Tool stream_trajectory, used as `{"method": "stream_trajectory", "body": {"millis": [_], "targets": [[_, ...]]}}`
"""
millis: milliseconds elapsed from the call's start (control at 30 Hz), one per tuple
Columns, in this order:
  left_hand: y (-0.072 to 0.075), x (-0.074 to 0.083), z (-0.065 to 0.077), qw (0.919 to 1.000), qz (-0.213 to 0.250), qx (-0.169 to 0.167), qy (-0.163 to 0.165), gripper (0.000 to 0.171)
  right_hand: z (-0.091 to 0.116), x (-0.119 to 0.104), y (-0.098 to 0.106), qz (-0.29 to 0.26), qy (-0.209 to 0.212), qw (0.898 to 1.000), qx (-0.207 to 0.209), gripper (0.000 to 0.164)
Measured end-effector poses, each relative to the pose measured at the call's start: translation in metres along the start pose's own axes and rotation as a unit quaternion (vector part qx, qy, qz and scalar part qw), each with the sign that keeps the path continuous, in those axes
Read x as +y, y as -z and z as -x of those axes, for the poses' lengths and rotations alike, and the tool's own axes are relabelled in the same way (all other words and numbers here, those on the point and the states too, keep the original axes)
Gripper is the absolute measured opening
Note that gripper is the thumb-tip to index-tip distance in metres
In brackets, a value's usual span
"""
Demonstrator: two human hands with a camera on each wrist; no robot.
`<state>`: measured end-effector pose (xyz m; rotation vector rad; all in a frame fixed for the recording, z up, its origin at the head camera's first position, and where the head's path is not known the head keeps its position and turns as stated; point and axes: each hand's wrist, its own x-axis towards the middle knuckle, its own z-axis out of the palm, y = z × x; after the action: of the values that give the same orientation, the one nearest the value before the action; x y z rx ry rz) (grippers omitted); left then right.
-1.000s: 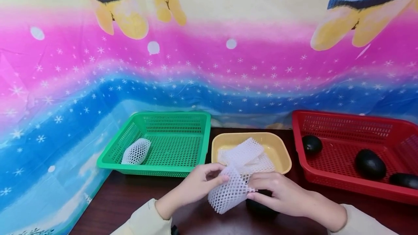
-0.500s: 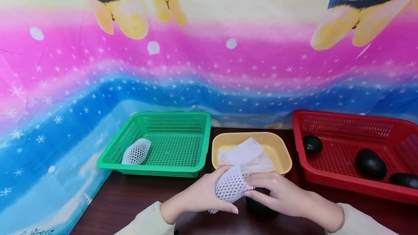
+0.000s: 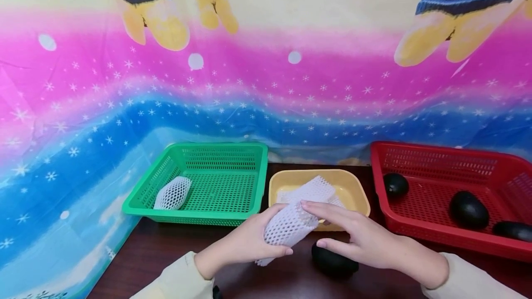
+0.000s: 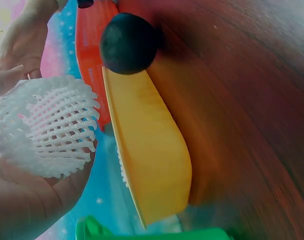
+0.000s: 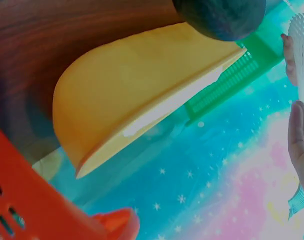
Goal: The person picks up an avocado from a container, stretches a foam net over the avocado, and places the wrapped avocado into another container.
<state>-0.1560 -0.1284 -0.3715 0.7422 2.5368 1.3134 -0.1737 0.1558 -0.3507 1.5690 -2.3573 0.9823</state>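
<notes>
My left hand is wrapped round a white foam net sleeve, thumb along its near side. In the left wrist view the open mesh end of the sleeve faces the camera. My right hand has its fingers stretched out, the fingertips right at the sleeve's upper right end and the thumb apart from it. Just below the right thumb, a dark avocado lies on the table. It shows large beside the yellow tray in the left wrist view. More net sleeves lie flat in the yellow tray.
A green basket at the left holds one net-wrapped piece. At the right, a red basket holds dark avocados. A printed cloth hangs behind. Some small dark object shows by the left sleeve.
The right hand has loosened from the sleeve's edge, its fingers straightening and rising to the upper end. The left hand has changed from pinching the sleeve to wrapping round it. The avocado is more exposed.
</notes>
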Motion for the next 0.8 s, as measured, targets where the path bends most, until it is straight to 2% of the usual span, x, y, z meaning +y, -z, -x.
{"method": "stream_trajectory", "body": {"millis": [200, 300, 467, 600, 800], "targets": [[0.006, -0.008, 0.009, 0.9999, -0.012, 0.009, -0.004, 0.077, 0.008, -0.002, 0.007, -0.009, -0.055, 0.997, -0.061, 0.079], [0.006, -0.012, 0.014, 0.9999, -0.015, 0.005, -0.003, 0.076, 0.014, 0.000, 0.007, -0.004, -0.060, 0.995, -0.081, 0.084], [0.003, -0.021, 0.018, 0.9999, -0.012, 0.006, -0.004, 0.072, 0.025, 0.007, 0.004, -0.011, -0.055, 0.994, -0.092, 0.086], [-0.001, -0.027, 0.020, 0.9998, -0.016, 0.005, -0.013, 0.072, 0.034, 0.014, 0.001, -0.032, -0.090, 0.990, -0.105, 0.085], [0.000, -0.032, 0.021, 0.9980, -0.055, 0.005, -0.029, 0.073, 0.051, 0.026, -0.009, -0.052, -0.133, 0.983, -0.113, 0.085]]}}
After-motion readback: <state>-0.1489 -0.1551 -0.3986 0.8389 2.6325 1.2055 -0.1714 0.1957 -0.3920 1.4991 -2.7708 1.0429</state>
